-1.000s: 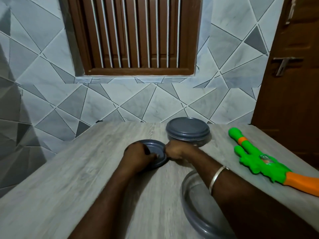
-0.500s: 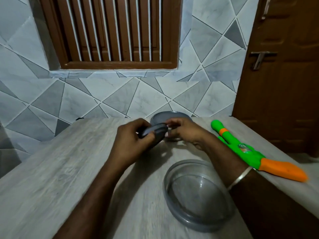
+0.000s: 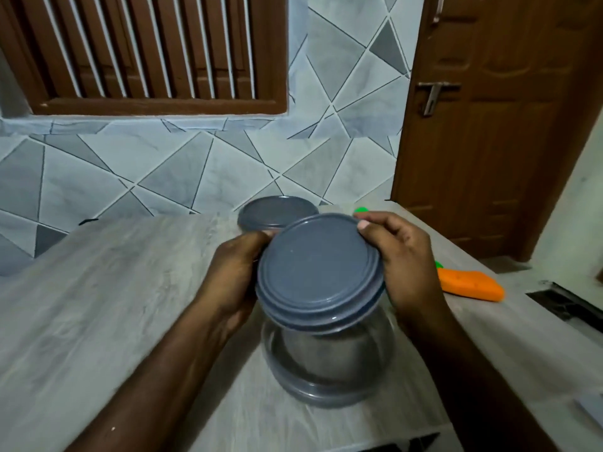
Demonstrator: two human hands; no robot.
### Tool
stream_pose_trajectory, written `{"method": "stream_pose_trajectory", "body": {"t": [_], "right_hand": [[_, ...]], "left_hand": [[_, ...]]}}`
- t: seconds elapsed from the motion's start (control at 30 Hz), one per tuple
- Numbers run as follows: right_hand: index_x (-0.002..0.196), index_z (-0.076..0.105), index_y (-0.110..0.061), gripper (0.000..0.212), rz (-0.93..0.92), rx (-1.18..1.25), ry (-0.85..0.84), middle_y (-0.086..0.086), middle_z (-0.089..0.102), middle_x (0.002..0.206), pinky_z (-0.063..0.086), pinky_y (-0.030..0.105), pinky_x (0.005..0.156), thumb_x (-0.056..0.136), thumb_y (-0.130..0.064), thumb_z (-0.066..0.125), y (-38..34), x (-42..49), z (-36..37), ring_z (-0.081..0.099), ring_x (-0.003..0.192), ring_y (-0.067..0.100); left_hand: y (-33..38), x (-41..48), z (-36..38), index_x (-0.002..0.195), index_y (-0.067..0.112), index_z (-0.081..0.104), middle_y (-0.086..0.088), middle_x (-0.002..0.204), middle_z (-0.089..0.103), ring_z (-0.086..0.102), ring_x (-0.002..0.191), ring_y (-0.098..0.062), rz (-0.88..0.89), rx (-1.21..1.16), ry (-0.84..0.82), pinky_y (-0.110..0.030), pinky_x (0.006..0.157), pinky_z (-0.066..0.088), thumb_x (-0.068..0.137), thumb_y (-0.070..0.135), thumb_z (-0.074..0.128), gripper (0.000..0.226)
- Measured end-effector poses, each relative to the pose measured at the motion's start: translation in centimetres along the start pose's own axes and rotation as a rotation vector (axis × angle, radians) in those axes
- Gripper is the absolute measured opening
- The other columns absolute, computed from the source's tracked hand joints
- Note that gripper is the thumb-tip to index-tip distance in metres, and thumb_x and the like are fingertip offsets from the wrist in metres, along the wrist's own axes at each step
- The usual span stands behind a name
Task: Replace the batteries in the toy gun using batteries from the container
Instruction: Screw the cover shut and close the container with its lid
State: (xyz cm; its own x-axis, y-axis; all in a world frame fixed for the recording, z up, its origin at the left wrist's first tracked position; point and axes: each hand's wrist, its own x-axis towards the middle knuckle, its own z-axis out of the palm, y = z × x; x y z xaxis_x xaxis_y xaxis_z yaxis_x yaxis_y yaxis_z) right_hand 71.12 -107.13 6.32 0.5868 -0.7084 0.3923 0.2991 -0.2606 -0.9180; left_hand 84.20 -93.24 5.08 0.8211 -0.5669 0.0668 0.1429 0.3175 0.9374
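I hold a small container with a grey lid [image 3: 318, 272] in the air between both hands, over a clear container [image 3: 326, 370] that stands on the table. My left hand [image 3: 233, 275] grips its left side and my right hand [image 3: 403, 265] grips its right side, thumb on the lid's rim. What lies inside the held container is hidden. The toy gun [image 3: 470, 283] lies on the table to the right, mostly hidden behind my right hand; its orange end and bits of green show.
Another grey-lidded container [image 3: 277, 212] stands at the back of the grey wood-look table [image 3: 98, 305], near the tiled wall. A brown door [image 3: 505, 125] is at the right. The table's right edge runs close past the toy gun.
Both hands have lifted the lidded container off the table and brought it toward me, over the clear container. The view has shifted right and down.
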Motion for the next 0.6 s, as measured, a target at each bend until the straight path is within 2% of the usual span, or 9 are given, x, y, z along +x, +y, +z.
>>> {"method": "stream_pose_trajectory", "body": {"t": [0.13,0.2,0.27,0.37,0.43,0.5,0.57,0.6], "right_hand": [[0.102,0.07,-0.015,0.011,0.079,-0.075,0.152,0.01,0.072,0.09,0.056,0.049,0.078,0.097,-0.017,0.06,2.5,-3.0,-0.8,0.069,0.086,0.028],[0.098,0.069,-0.023,0.011,0.101,-0.098,0.193,0.003,0.071,0.098,0.056,0.05,0.087,0.091,-0.027,0.062,3.5,-3.9,-0.9,0.068,0.092,0.02],[0.098,0.07,-0.027,0.022,0.125,-0.118,0.203,0.002,0.068,0.109,0.053,0.05,0.093,0.082,-0.037,0.059,3.7,-4.4,-0.8,0.066,0.099,0.016],[0.099,0.07,-0.022,0.02,0.133,-0.101,0.192,0.0,0.07,0.108,0.053,0.041,0.094,0.084,-0.027,0.059,4.4,-5.3,-1.0,0.065,0.1,0.011],[0.099,0.07,-0.015,0.014,0.129,-0.096,0.184,-0.001,0.071,0.104,0.051,0.023,0.087,0.092,-0.013,0.059,5.2,-5.7,-1.1,0.064,0.093,-0.002],[0.1,0.07,-0.01,0.019,0.135,-0.095,0.189,-0.003,0.071,0.1,0.046,0.007,0.072,0.095,0.0,0.054,5.6,-6.0,-1.1,0.062,0.082,-0.012],[0.101,0.069,-0.009,0.022,0.171,-0.073,0.187,-0.006,0.07,0.093,0.046,0.006,0.067,0.095,0.004,0.052,5.8,-5.9,-1.2,0.064,0.078,-0.01],[0.101,0.07,-0.01,0.023,0.19,-0.058,0.176,-0.006,0.07,0.093,0.049,0.01,0.07,0.095,0.004,0.052,5.8,-5.7,-1.2,0.066,0.081,-0.005]], "left_hand": [[-1.8,-0.2,0.4,0.104,-0.009,0.073,-0.03,0.102,0.074,0.07,0.09,-0.033,-0.004,0.117,-0.028,-0.044,0.088,0.057,0.091,0.014,0.068,0.027],[-2.2,-0.2,0.4,0.103,-0.014,0.069,-0.036,0.105,0.069,0.066,0.087,-0.032,0.019,0.169,-0.043,-0.044,0.086,0.053,0.088,0.014,0.073,0.032],[-2.5,-0.2,0.3,0.1,-0.013,0.069,-0.036,0.104,0.069,0.065,0.085,-0.031,0.015,0.223,-0.04,-0.042,0.085,0.052,0.087,0.015,0.075,0.032],[-2.8,-0.6,0.2,0.092,-0.005,0.074,-0.022,0.088,0.075,0.066,0.077,-0.025,0.006,0.278,-0.033,-0.033,0.077,0.053,0.087,0.011,0.074,0.017],[-2.9,-1.1,0.3,0.091,-0.004,0.074,-0.014,0.08,0.072,0.065,0.071,-0.019,0.007,0.315,-0.032,-0.026,0.067,0.053,0.088,0.007,0.072,0.012],[-3.1,-1.6,0.3,0.09,-0.001,0.076,-0.014,0.078,0.073,0.066,0.069,-0.018,0.007,0.351,-0.033,-0.026,0.065,0.055,0.089,0.006,0.071,0.009],[-3.1,-1.8,0.1,0.087,0.003,0.076,-0.012,0.076,0.074,0.067,0.067,-0.017,0.013,0.367,-0.022,-0.025,0.064,0.057,0.089,0.006,0.072,0.006],[-3.1,-1.8,0.0,0.086,0.004,0.077,-0.01,0.075,0.075,0.067,0.066,-0.016,0.02,0.383,-0.016,-0.025,0.062,0.056,0.089,0.007,0.073,0.005]]}}
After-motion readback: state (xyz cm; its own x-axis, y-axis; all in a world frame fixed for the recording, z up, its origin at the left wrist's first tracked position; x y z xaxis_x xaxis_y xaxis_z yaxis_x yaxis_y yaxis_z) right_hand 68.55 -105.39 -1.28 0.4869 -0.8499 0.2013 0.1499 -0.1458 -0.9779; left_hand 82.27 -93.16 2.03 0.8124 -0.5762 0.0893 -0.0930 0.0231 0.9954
